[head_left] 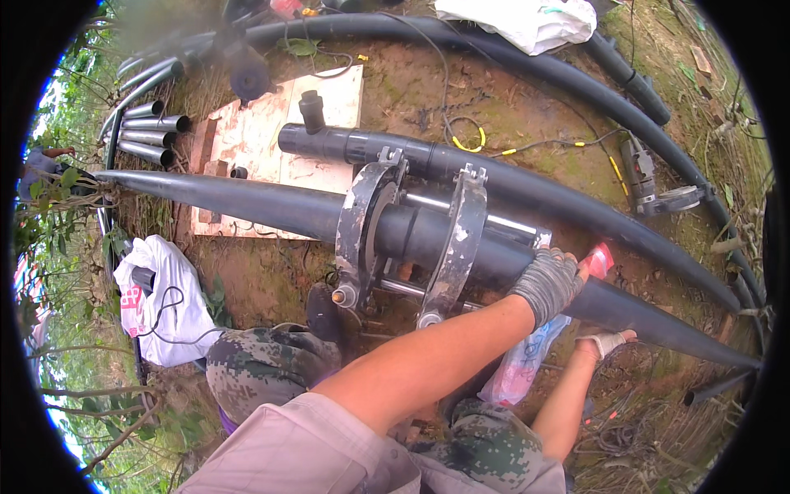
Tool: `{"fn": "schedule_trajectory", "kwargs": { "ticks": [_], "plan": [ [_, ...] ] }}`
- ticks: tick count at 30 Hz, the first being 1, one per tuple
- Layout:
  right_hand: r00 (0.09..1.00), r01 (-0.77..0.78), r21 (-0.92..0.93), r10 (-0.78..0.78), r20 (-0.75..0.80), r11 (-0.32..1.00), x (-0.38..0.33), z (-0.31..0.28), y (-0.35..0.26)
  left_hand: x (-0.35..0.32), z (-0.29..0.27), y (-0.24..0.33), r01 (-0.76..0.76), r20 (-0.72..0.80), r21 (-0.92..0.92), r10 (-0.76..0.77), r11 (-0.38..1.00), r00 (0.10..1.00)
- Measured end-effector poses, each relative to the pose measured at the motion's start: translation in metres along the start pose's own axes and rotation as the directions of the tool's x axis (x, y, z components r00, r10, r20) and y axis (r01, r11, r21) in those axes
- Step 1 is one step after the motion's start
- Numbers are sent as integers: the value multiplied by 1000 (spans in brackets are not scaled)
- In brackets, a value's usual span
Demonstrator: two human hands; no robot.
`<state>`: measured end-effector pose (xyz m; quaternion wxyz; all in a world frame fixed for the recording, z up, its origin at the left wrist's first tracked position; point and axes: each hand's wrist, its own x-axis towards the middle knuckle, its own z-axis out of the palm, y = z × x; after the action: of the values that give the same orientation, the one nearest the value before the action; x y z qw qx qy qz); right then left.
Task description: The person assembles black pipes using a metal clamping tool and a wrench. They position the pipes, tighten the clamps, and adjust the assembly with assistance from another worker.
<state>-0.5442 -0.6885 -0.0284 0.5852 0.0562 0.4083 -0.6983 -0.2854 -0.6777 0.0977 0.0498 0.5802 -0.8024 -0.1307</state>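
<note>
A long black pipe [658, 324] runs from left to right in front of me, through two worn metal ring clamps. The left clamp [354, 226] and the right clamp [457, 251] are joined by shiny steel rods. My left hand [547, 284], in a grey fingerless glove, is closed over the top of the pipe, right of the clamps. A bit of red plastic [601, 260] shows beside its fingertips. My right hand [607, 342], in a pale glove, is low at the pipe's near edge; most of its fingers are hidden. Between my arms hangs a pink and blue plastic bag [520, 368].
Behind lies another black pipe with a side branch [313, 114], near a wooden board [337, 90]. A white sack [169, 296] sits at left, below stacked pipes [152, 123]. A clamp-like tool [650, 181] and cables lie at right. A person [45, 169] is at far left.
</note>
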Motion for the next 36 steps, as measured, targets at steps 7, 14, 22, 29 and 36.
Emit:
{"fn": "schedule_trajectory", "kwargs": {
  "ticks": [7, 14, 22, 29, 36],
  "plan": [
    [1000, 16, 91, -18, 12, 996, -7, 15, 8, -8, 15, 2, 16, -103, 88, -7, 996, 995],
    [999, 53, 25, -53, 3, 998, -10, 21, 14, -11, 7, -11, -12, -58, 107, 19, 994, 998],
    [995, 96, -20, -97, -22, 995, -13, 24, 9, -5, 11, -8, -123, -207, 196, 163, 973, 965],
    [995, 40, 203, -57, 79, 978, -9, 39, 16, -7, 8, -9, -111, -17, 278, 121, 954, 993],
    [998, 12, 217, -26, 61, 976, -20, 39, 19, -10, 3, -10, -107, 2, 250, 110, 962, 994]
  ]
}}
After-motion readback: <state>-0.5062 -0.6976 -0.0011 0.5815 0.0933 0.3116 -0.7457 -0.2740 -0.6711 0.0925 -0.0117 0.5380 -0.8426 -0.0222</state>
